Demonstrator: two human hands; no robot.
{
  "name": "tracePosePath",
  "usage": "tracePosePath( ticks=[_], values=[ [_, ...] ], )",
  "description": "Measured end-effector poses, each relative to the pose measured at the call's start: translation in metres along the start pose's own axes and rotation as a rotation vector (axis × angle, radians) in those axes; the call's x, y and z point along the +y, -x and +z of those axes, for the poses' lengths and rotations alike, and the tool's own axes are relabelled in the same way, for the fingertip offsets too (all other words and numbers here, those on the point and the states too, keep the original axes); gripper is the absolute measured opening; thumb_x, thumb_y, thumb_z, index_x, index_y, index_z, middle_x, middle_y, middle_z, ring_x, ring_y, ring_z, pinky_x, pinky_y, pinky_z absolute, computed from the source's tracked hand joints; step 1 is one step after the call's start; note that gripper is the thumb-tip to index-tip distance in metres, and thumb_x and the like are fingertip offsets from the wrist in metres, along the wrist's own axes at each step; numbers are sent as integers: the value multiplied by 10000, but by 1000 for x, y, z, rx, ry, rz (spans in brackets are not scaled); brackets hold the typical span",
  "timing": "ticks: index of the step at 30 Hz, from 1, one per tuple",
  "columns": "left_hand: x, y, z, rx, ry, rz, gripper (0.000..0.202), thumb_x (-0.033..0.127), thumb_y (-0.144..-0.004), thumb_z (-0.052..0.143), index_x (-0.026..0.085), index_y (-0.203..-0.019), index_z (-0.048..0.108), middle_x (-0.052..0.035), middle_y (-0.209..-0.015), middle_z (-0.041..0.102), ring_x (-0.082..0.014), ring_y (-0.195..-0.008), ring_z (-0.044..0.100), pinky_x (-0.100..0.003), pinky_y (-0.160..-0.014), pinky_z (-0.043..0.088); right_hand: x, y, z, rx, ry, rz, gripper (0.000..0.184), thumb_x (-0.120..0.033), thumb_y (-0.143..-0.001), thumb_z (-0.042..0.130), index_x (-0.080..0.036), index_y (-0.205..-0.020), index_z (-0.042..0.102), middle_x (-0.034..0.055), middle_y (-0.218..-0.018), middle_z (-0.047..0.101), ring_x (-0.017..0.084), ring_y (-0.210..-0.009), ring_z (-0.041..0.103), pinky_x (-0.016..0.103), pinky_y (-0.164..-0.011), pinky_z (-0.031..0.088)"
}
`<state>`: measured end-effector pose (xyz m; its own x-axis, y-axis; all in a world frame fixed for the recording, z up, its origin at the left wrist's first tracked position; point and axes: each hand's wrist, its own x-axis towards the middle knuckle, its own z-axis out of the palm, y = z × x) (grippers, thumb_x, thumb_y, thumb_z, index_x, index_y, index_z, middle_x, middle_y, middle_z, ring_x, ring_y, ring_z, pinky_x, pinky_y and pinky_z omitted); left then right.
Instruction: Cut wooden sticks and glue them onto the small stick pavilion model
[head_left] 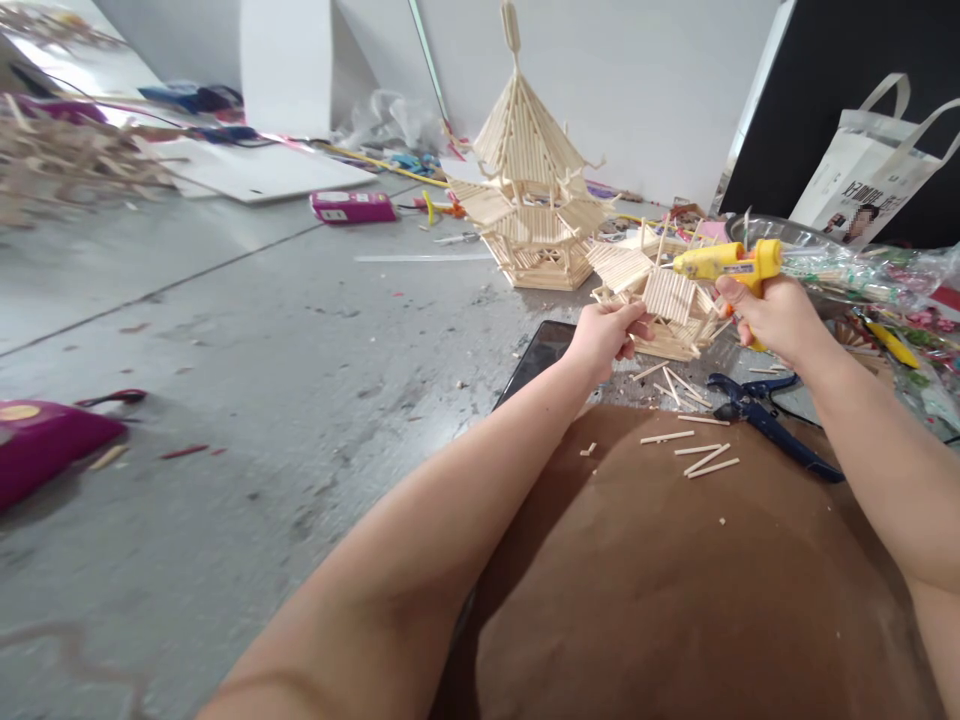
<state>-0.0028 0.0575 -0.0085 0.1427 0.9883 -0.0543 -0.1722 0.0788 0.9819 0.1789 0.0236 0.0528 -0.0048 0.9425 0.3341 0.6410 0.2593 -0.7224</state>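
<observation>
My right grip [772, 318] is wrapped around a yellow hot glue gun [724, 262], its nozzle pointing left above an unfinished stick pavilion [667, 345] toward the far edge of the grey surface [247, 330]. The fingers of my left grip [611, 335] are drawn together at the left side of a slatted roof panel [670, 295]; at this size I can't tell whether they clamp it. Just behind, nearer that far edge, a taller stick pagoda [534, 225] stands upright. Blue-handled cutters [796, 447] and loose wooden sticks [667, 437] lie on my near side of the pavilion.
</observation>
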Motion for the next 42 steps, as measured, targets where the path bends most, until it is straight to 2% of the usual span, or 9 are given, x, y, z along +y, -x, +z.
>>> tracePosePath(
  ticks=[5,10,13,15,18,21,23,33,42],
  values=[
    [3,2,-3,77,-128,-18,319,371,-739,456,141,-554,576,-21,-406,532,-55,-281,328,-229,-340,193,1,26,-21,7,-226,102,368,-546,-702,551,-180,-723,518,20,-666,574,50,-349,417,236,-353,332],
    [15,5,-11,360,-308,271,347,293,-744,404,180,-433,509,24,-317,342,-83,-362,349,-221,-404,252,16,51,-41,46,-326,153,406,-570,-685,553,-165,-700,523,77,-764,631,52,-359,434,241,-365,349],
    [25,13,-10,409,-370,425,331,262,-743,410,184,-428,479,29,-352,319,-82,-412,352,-212,-434,255,29,60,-47,22,-431,190,398,-567,-671,568,-175,-711,523,97,-832,646,60,-360,440,251,-370,352],
    [29,22,-3,329,-441,501,320,267,-749,421,177,-449,484,33,-380,321,-75,-428,334,-208,-453,254,38,65,-49,-13,-508,218,371,-543,-664,592,-183,-723,526,97,-855,647,74,-376,465,250,-372,350],
    [30,37,12,14,-701,522,244,247,-714,485,166,-489,534,25,-439,412,-72,-461,361,-214,-493,266,49,71,-49,-68,-614,251,335,-519,-676,593,-195,-740,535,82,-833,649,90,-407,501,244,-390,369],
    [23,48,24,-373,-1014,431,128,205,-634,564,176,-508,564,9,-503,503,-90,-497,419,-229,-529,283,59,75,-47,-105,-672,240,336,-532,-690,570,-203,-752,545,46,-767,647,82,-397,487,235,-397,388],
    [16,52,28,-499,-1159,329,86,186,-590,585,189,-506,567,1,-504,513,-115,-519,453,-237,-545,299,64,75,-46,-121,-676,222,350,-545,-685,568,-203,-757,554,22,-719,638,77,-383,472,230,-389,393],
    [9,58,28,-832,-1671,257,199,183,-663,478,179,-789,633,-89,-801,643,-214,-750,586,-306,-654,417,67,72,-51,-76,-663,242,376,-549,-684,571,-191,-796,570,19,-693,626,80,-387,490,226,-383,418],
    [12,61,32,-899,-1742,281,253,142,-687,424,151,-802,649,-113,-846,653,-220,-739,600,-314,-618,438,92,64,-79,196,-526,371,439,-528,-624,641,-132,-787,547,23,-660,598,83,-341,477,251,-353,446]
  ],
)
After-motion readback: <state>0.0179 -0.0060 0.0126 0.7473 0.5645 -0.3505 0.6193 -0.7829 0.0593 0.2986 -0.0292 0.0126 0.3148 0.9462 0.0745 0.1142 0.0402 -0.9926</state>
